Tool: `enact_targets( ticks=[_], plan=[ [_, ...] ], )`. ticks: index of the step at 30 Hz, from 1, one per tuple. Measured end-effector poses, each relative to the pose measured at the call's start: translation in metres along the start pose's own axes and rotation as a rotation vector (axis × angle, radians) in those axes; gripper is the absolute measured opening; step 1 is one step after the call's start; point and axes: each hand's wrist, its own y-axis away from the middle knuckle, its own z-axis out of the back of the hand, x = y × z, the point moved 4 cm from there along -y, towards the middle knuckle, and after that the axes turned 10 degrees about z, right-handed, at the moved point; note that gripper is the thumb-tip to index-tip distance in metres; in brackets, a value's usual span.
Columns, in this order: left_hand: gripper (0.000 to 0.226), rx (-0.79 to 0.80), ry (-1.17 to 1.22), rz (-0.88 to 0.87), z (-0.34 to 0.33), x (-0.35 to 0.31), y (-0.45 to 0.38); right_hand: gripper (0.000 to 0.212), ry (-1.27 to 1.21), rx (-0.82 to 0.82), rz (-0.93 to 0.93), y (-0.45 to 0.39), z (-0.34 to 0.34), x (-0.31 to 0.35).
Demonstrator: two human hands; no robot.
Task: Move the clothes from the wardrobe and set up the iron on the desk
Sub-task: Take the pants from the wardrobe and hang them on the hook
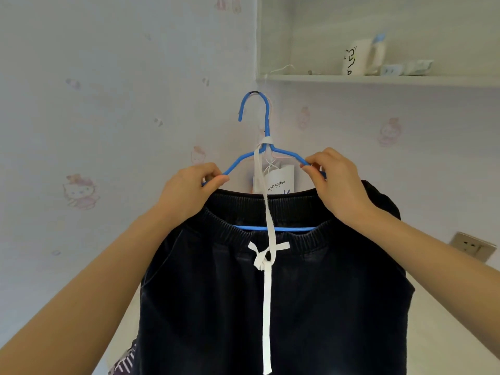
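Dark navy trousers point(270, 307) with an elastic waistband hang folded over the bottom bar of a blue wire hanger point(266, 115), held up in front of a wall corner. A white drawstring point(267, 288) is knotted at the waist, and one end loops up round the hanger's neck. My left hand point(192, 188) pinches the hanger's left shoulder. My right hand point(335, 180) pinches the right shoulder. No iron is in view.
A white shelf point(378, 78) at the upper right carries a white mug point(354, 59) and small packets. A white paper coffee bag point(278, 178) hangs behind the hanger. A wall socket point(472, 246) sits at the right. Striped fabric point(125, 361) shows at the bottom left.
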Motion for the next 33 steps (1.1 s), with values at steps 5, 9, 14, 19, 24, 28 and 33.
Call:
enact_targets(
  ticks=[5,9,14,19,24,28,33],
  plan=[
    [0.022,0.105,-0.029,0.074,-0.047,0.037,-0.043,0.017,-0.041,0.073,-0.034,-0.008,-0.065,-0.049],
    [0.02,0.184,-0.011,0.177,-0.094,0.075,-0.066,0.015,-0.105,0.156,-0.077,-0.003,-0.123,-0.088],
    [0.026,0.444,0.108,0.337,-0.154,0.127,-0.072,0.011,-0.203,0.277,-0.103,0.024,-0.189,-0.126],
    [0.059,0.758,0.159,0.577,-0.203,0.207,-0.042,0.016,-0.237,0.432,-0.089,0.065,-0.248,-0.154],
    [0.047,0.845,0.346,0.826,-0.232,0.255,-0.005,0.013,-0.26,0.487,-0.122,0.087,-0.286,-0.178],
    [0.026,0.667,0.431,0.92,-0.247,0.273,0.004,0.012,-0.272,0.482,-0.176,0.095,-0.311,-0.196],
    [0.021,0.386,0.31,0.924,-0.268,0.279,-0.015,0.014,-0.246,0.454,-0.217,0.096,-0.333,-0.219]
  ],
)
